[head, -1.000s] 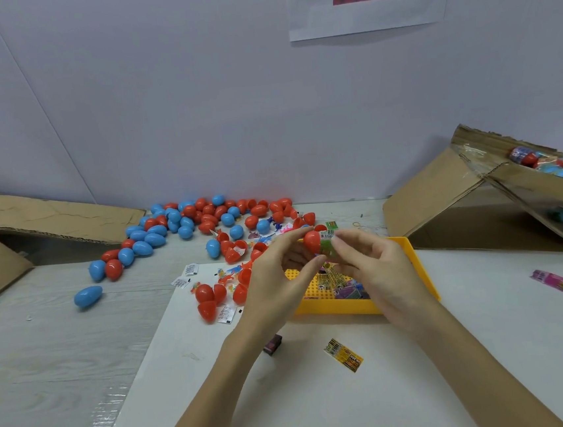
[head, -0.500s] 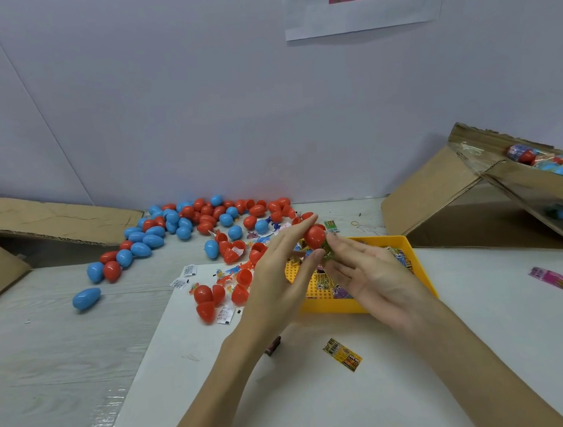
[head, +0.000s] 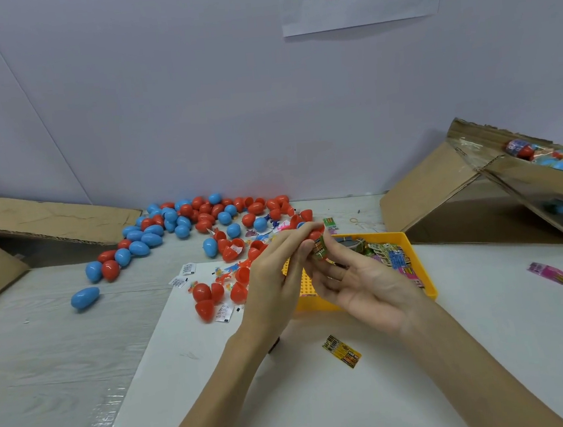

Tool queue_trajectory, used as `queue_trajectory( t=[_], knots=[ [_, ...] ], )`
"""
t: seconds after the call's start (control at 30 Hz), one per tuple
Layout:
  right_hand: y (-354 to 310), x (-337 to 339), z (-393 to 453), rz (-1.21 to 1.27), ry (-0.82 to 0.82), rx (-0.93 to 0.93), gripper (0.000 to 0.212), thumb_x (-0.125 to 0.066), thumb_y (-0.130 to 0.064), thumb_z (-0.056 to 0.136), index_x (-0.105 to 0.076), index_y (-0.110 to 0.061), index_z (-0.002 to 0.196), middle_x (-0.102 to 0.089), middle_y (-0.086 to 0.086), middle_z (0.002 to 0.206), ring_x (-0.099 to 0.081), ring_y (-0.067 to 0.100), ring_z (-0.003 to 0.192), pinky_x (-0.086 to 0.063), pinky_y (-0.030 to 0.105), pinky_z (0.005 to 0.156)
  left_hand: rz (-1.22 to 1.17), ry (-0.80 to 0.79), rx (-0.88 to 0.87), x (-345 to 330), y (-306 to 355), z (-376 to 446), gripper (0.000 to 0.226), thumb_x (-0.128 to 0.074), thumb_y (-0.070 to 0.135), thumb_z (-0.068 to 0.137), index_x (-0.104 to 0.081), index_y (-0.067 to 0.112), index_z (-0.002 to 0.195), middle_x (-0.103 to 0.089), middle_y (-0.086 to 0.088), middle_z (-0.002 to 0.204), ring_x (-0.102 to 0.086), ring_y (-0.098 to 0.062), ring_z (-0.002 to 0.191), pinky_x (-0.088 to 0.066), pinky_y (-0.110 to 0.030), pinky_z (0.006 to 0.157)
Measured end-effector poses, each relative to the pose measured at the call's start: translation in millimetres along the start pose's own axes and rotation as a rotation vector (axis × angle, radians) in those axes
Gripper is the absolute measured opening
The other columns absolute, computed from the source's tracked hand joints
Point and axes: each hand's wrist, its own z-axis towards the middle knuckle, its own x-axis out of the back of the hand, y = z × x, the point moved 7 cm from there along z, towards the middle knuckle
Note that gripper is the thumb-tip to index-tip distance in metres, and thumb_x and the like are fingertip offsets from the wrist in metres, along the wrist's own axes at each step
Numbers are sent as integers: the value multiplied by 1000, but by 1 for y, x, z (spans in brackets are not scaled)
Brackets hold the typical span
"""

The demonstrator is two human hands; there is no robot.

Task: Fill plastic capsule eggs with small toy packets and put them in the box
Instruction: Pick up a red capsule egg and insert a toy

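My left hand [head: 272, 276] and right hand [head: 359, 281] meet above the near-left corner of the yellow tray [head: 419, 262]. With my left fingertips I pinch a red capsule half [head: 315, 235], held up at the far end of my fingers. Just under it is a small green toy packet [head: 319, 249], touching the red half; my right thumb and forefinger are curled onto the packet, while my other right fingers lie loosely spread, palm turned up. I cannot tell whether the packet is partly inside the half or only pressed against it.

The tray holds a heap of coloured packets [head: 394, 257] toward its right side. One yellow packet [head: 342, 355] lies on the white sheet [head: 221, 391] near my wrists, and a pink packet [head: 549, 273] lies well apart on the right of the desk [head: 46, 356].

Beyond my hands, blue and red eggs [head: 184, 222] are scattered across the back of the desk, with a lone blue egg [head: 85, 298] off to the left. Open red halves [head: 209, 297] and small white slips [head: 183, 274] lie by the left edge of the sheet. At the far right, a tilted cardboard box [head: 443, 191] holds filled eggs [head: 549, 156] at its upper end. Another piece of cardboard [head: 43, 219] lies on the left.
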Motion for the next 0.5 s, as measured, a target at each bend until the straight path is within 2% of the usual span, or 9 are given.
queue_trajectory(
  t=[0.07, 0.17, 0.33, 0.5],
  knots=[
    [2, 0, 0, 11, 6, -11, 24, -83, -26, 79, -82, -7, 95, -75, 21, 115, -77, 28, 101, -63, 31, 73, 12, 16, 4, 0, -1, -1, 32, -51, 11, 106, -66, 12, 134, -68, 7, 129, -62, -9, 123, -48, -20, 100],
    [3, 1, 0, 29, 11, -11, 30, -83, -25, 80, -81, -6, 102, -76, 21, 111, -77, 29, 99, -63, 31, 71, 28, 35, 9, -1, 0, -3, 30, -53, 8, 105, -68, 11, 130, -70, 3, 125, -64, -10, 119, -49, -20, 97],
    [1, 2, 1, -31, 41, 25, 19, -81, -30, 81, -85, -12, 88, -78, 17, 104, -78, 23, 91, -62, 29, 72, -1, 43, 62, -2, 2, -2, 27, -53, 12, 105, -69, 14, 127, -71, 6, 120, -65, -11, 116, -50, -20, 94],
    [-13, 10, 1, -276, 84, 246, 30, -71, -34, 92, -80, -13, 111, -78, 11, 112, -76, 20, 102, -61, 27, 78, -6, -62, 97, -6, 1, -1, 33, -67, 13, 99, -65, 15, 132, -69, 7, 125, -62, -15, 120, -50, -25, 97]
  ],
)
